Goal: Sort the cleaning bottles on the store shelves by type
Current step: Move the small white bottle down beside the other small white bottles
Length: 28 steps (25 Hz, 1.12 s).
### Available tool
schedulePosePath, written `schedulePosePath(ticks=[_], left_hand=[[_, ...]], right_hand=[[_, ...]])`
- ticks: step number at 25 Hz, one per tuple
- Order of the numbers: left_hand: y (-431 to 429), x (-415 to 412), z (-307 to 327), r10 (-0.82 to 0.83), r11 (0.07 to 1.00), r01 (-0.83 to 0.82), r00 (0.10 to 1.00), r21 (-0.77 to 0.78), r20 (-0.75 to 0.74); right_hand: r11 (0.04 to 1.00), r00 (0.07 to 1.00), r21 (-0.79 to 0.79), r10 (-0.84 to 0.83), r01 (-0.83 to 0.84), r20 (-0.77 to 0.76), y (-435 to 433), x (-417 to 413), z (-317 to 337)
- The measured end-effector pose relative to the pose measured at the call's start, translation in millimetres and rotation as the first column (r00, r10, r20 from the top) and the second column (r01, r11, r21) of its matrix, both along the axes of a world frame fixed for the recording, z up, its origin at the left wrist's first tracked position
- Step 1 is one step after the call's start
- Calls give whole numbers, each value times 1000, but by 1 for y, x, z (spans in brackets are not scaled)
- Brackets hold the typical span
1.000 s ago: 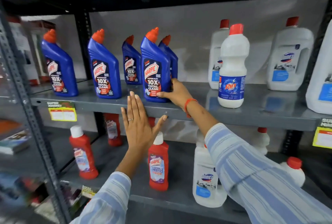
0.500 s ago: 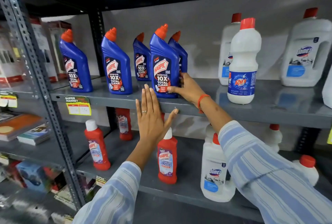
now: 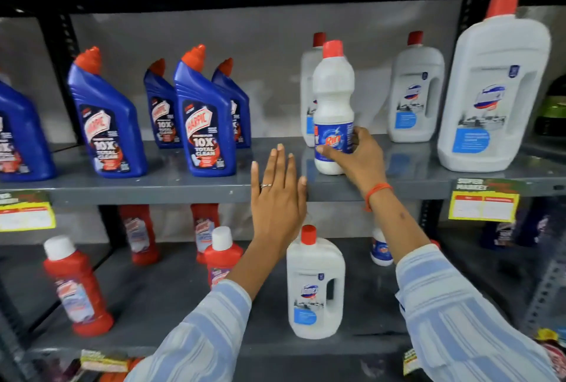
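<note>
Right hand point(image 3: 356, 156) is wrapped around the upright Rin bottle point(image 3: 333, 105), long axis vertical, on the upper shelf point(image 3: 183, 188); left hand point(image 3: 277, 197), fingers spread and empty, rests just beside it.

Both arms wear pale blue-and-white striped fabric sleeves point(image 3: 459, 314); left hand point(image 3: 277, 197) bears a thin silver ring point(image 3: 266, 185), right wrist an orange thread band point(image 3: 377, 190).

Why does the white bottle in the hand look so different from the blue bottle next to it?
The white bottle is round with a straight neck; the blue bottle is flat-sided with a bent neck. The white bottle's label reads Rin; the blue bottle's reads Harpic 10X Total Clean. The right hand has its grip on the white bottle; nothing touches the blue bottle. Both stand upright on the same shelf, with red caps.
</note>
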<state>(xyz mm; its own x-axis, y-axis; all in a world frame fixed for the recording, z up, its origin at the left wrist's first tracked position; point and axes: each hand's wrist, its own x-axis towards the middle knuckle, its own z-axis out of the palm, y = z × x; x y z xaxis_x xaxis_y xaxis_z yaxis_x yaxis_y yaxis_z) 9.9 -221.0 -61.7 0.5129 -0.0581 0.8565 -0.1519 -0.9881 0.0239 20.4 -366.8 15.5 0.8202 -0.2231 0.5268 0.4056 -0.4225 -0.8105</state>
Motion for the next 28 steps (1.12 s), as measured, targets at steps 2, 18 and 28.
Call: schedulePosePath(ticks=[2,18,28], left_hand=[[-5,1,-3,19,1000,-18,1000,-22,7],[-9,-46,-149,-149,973,122,981,-197,-128],[38,-30,-293,-122,992,99,558,-80,-821]], right_hand=[[1000,999,10,-18,18,48,-1,-3,-4],[983,993,147,-111,114,-29,-44,-84,-198],[968,881,30,-213,248,-421,-57,-25,-315]])
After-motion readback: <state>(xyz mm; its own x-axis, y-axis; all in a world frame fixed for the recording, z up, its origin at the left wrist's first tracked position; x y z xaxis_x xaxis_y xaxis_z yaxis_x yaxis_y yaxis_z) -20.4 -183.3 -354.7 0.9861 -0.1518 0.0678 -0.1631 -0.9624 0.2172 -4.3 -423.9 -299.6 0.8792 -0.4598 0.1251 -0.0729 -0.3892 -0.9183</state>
